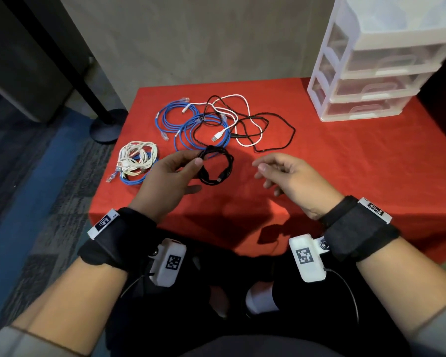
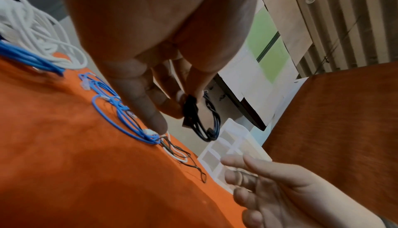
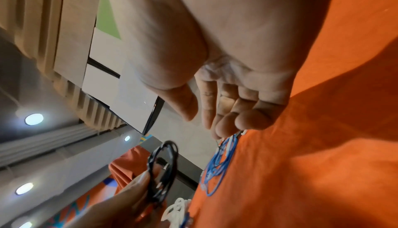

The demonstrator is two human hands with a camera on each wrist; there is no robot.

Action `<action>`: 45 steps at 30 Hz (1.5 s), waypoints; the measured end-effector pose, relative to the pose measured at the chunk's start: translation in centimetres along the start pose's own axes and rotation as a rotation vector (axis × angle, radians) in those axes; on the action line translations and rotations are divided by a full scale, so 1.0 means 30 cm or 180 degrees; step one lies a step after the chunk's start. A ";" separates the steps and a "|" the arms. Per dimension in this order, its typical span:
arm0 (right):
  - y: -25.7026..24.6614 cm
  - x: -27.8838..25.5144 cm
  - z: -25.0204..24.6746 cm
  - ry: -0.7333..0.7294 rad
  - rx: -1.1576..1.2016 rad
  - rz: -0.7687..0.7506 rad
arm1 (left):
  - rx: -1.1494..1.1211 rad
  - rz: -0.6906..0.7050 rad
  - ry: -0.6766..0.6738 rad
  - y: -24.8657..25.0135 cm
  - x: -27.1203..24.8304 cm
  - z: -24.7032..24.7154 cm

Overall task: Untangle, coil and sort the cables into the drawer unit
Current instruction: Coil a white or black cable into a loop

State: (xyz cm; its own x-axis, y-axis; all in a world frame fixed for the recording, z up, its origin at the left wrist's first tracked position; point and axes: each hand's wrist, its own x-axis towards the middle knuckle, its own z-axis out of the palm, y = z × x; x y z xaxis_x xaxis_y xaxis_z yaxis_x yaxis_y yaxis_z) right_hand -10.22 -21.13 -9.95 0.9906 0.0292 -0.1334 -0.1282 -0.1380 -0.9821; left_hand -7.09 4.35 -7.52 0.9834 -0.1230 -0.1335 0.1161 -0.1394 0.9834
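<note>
My left hand pinches a small coiled black cable between thumb and fingers, holding it just above the red tablecloth; the coil also shows in the left wrist view and the right wrist view. My right hand hovers to the right of the coil, fingers loosely curled and holding nothing. Behind lie blue cable coils tangled with a loose black cable and a white USB cable. A white drawer unit stands at the back right, drawers closed.
A bundle of cream and blue cables lies near the table's left edge. A black stand base sits on the floor beyond the left edge. A grey wall runs behind the table. Bare red cloth lies right of my hands.
</note>
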 end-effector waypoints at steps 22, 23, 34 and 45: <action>0.062 0.167 -0.027 0.0348 -0.2135 -0.0341 | 0.3034 0.0269 0.0023 -0.025 0.137 -0.294; 0.063 0.170 -0.028 0.0339 -0.2154 -0.0336 | 0.3092 0.0193 0.0016 -0.038 0.128 -0.286; 0.052 0.172 -0.048 0.0173 -0.2707 -0.0227 | 0.3440 0.0930 0.0922 -0.008 0.110 -0.230; -0.296 0.005 -0.112 -0.0064 -0.1507 -0.1214 | 0.1274 0.1879 -0.0463 0.066 0.055 0.191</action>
State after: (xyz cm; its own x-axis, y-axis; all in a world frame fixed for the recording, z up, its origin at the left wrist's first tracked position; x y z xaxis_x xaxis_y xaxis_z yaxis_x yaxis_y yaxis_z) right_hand -8.76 -23.22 -0.79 0.9609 0.1813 0.2092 0.2751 -0.5394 -0.7958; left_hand -6.03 -1.75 -6.50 0.8346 -0.4143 0.3631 -0.5155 -0.3548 0.7800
